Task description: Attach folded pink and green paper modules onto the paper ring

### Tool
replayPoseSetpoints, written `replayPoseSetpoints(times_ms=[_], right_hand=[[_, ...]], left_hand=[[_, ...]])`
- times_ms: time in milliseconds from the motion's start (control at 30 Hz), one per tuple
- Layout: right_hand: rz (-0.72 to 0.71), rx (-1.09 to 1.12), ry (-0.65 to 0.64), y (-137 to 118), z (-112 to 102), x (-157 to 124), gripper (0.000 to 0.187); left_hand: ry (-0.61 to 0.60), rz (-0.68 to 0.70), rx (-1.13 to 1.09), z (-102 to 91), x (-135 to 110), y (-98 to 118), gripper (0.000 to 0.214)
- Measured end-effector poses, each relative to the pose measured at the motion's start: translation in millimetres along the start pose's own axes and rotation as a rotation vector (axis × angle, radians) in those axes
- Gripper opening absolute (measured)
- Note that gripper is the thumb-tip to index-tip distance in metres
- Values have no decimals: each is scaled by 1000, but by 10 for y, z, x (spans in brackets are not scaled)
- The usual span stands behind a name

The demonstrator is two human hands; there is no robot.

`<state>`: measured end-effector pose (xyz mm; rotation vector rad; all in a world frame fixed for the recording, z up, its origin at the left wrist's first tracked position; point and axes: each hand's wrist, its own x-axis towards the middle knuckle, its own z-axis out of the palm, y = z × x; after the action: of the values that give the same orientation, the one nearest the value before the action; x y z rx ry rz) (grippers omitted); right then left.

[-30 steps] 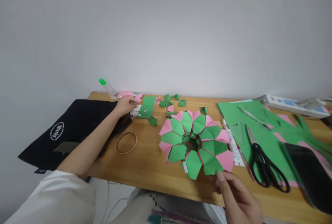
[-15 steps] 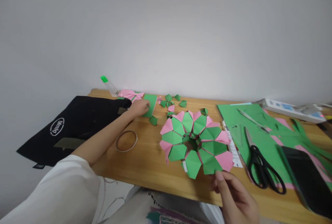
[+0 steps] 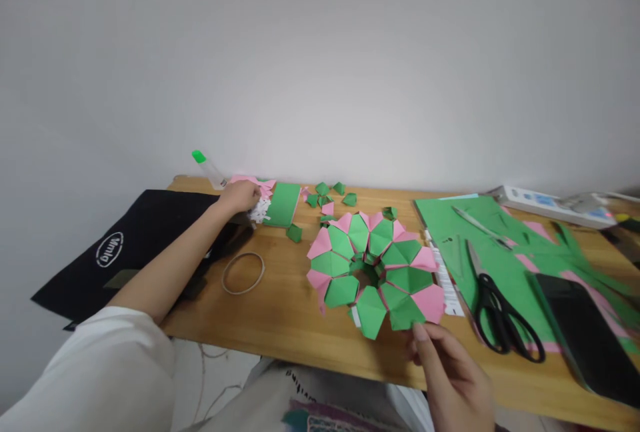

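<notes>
A ring of folded green and pink paper pieces [image 3: 376, 271] lies in the middle of the wooden table [image 3: 285, 312]. My right hand [image 3: 453, 379] pinches its near edge at a green piece, fingers closed. My left hand [image 3: 240, 196] reaches to the table's far left corner. Its curled fingers rest on a small white scrap pile [image 3: 259, 211] beside a green paper strip [image 3: 283, 205] and pink folded pieces [image 3: 255, 183]. What the left fingers hold, if anything, is hidden.
A glue bottle with a green cap [image 3: 209, 169] stands by the wall. Loose green folded pieces [image 3: 330, 193] lie behind the ring. A tape ring [image 3: 243, 273], a black bag [image 3: 125, 245], scissors [image 3: 497, 315] on green sheets [image 3: 480, 245], and a dark phone [image 3: 583, 335] surround it.
My left hand slid right onto the green strip, then came back left to the white scraps by the pink pieces. My right hand kept its hold on the ring.
</notes>
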<state>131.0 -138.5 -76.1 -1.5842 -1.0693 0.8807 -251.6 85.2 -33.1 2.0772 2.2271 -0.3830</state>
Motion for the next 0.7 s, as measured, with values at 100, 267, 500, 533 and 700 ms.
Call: replayPoseSetpoints(times_ms=[100, 267, 500, 533, 700], right_hand=[[-25, 30, 23, -18, 22, -1, 36], [-87, 31, 23, -25, 34, 22, 36], [-114, 29, 6, 15, 23, 35, 35], [-112, 25, 9, 27, 21, 33, 35], [-85, 4, -9, 126, -14, 9, 34]], left_hand=[[-1, 5, 8, -3, -36, -24, 34], [39, -21, 23, -11, -150, -33, 35], [65, -52, 5, -79, -251, 29, 35], [76, -56, 2, -97, -271, 32, 35], [118, -28, -29, -135, -555, 74, 37]])
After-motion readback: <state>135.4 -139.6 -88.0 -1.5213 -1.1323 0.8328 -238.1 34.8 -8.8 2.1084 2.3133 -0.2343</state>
